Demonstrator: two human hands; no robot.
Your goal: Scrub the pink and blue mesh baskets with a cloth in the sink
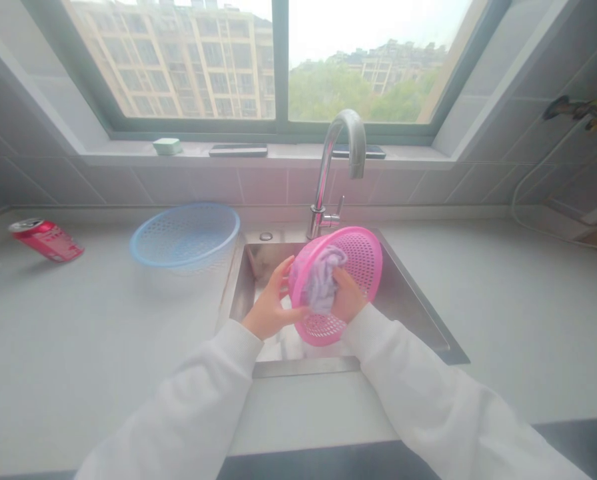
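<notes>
My left hand (268,303) grips the left rim of a pink perforated basket (358,263), holding it tilted on its side above the steel sink (408,313). Inside the basket my right hand (347,293) is closed on a pale lilac cloth (322,280), pressed against the basket's inner wall. Both arms wear white sleeves.
A blue perforated basket (186,235) stands on the counter left of the sink. A red can (46,239) lies on its side at the far left. The chrome tap (336,167) arches over the sink's back. A green soap and two dark flat objects rest on the windowsill.
</notes>
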